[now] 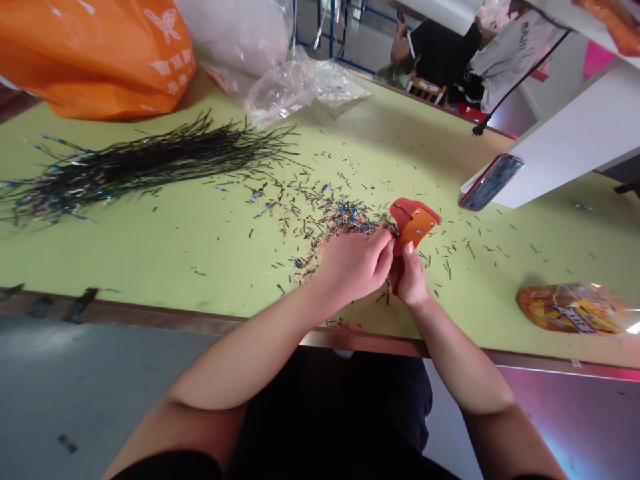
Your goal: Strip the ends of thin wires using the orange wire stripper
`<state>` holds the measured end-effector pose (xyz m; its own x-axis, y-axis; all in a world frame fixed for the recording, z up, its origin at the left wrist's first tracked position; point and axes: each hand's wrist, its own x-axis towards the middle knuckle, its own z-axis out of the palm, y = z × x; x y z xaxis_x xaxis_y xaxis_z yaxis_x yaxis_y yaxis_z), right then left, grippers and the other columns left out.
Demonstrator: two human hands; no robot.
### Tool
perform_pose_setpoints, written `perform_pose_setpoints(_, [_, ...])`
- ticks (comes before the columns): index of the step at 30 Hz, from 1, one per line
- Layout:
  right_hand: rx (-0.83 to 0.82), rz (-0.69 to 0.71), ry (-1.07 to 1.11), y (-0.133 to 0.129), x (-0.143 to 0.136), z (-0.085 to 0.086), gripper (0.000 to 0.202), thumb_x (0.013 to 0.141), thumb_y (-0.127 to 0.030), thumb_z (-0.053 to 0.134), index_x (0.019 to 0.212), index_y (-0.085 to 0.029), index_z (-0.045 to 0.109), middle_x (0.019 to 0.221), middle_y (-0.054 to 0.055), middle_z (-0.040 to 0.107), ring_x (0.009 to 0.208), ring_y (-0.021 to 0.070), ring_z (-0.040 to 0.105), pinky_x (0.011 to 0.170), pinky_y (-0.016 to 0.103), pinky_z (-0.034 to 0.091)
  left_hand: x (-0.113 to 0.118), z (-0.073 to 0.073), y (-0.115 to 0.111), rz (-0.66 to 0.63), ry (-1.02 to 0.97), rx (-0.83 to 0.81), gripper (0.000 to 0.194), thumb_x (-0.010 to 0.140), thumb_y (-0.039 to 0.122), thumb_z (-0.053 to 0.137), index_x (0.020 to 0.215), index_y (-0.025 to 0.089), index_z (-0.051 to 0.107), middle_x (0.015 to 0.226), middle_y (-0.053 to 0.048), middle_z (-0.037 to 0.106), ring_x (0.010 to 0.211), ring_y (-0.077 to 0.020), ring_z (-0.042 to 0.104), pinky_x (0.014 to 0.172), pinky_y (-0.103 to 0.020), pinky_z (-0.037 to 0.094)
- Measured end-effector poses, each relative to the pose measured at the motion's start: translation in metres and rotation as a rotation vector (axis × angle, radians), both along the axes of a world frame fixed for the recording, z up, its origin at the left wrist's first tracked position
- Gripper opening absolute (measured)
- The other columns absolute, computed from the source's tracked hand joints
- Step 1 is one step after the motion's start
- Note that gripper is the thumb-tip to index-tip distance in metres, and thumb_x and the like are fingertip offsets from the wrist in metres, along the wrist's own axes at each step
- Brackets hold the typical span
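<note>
My right hand [413, 277] is closed round a red and orange wire stripper [416, 230] with screws in its side, the thumb pressed on its lower edge. Close against the tool's left side is my left hand [357, 263], its fingers pinched together. What those fingers hold is hidden, though a bit of dark material shows by the fingertips. Behind and left of the hands lies a heap of short black wire offcuts [350, 217] with blue bits and copper-coloured strands. A bundle of long black wires [165, 157] with blue ends stretches across the table's left side.
The yellow-green table [200, 267] carries scattered clippings. At the back left stand an orange bag [110, 60] and clear plastic bags [300, 87]. A phone [493, 181] leans on a white panel [565, 140]. A yellow snack packet [573, 308] lies right. Beyond are people [440, 50].
</note>
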<state>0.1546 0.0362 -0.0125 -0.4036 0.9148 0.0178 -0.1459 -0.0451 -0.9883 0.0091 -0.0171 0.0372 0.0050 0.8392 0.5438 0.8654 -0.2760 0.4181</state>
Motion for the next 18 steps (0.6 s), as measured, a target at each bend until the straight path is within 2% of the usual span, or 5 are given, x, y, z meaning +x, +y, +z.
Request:
perform_pose_setpoints(4, [0.014, -0.012, 0.004, -0.0013, 0.0001, 0.0007, 0.059, 0.094, -0.081, 0.051, 0.104, -0.026, 0.069, 0.097, 0.013, 0.076, 0.116, 0.0351, 0.075, 0.086, 0.05, 0.068, 0.0, -0.0013, -0.0004, 0.008, 0.004, 0.033, 0.026, 0.104, 0.026, 0.044, 0.084, 0.021, 0.06, 0.057, -0.002, 0.063, 0.046, -0.0159, 0.051, 0.05, -0.032, 0.022])
perform_pose_setpoints(8, [0.022, -0.011, -0.005, -0.0015, 0.0018, -0.0022, 0.059, 0.095, -0.08, 0.05, 0.107, -0.026, 0.069, 0.098, 0.012, 0.076, 0.112, 0.0334, 0.076, 0.083, 0.048, 0.069, 0.0007, -0.0009, -0.0008, 0.003, -0.001, 0.043, 0.027, 0.104, 0.025, 0.044, 0.083, 0.021, 0.06, 0.058, -0.002, 0.064, 0.047, -0.0157, 0.052, 0.05, -0.032, 0.023])
perform_pose_setpoints(18, [-0.003, -0.049, 0.011, -0.0015, -0.0004, -0.0017, 0.061, 0.094, -0.083, 0.051, 0.111, -0.027, 0.07, 0.094, 0.009, 0.076, 0.103, 0.0302, 0.078, 0.076, 0.043, 0.068, 0.0009, 0.0034, -0.0025, -0.001, 0.001, -0.03, 0.029, 0.105, 0.027, 0.042, 0.086, 0.021, 0.062, 0.059, -0.002, 0.065, 0.05, -0.0162, 0.055, 0.052, -0.032, 0.026])
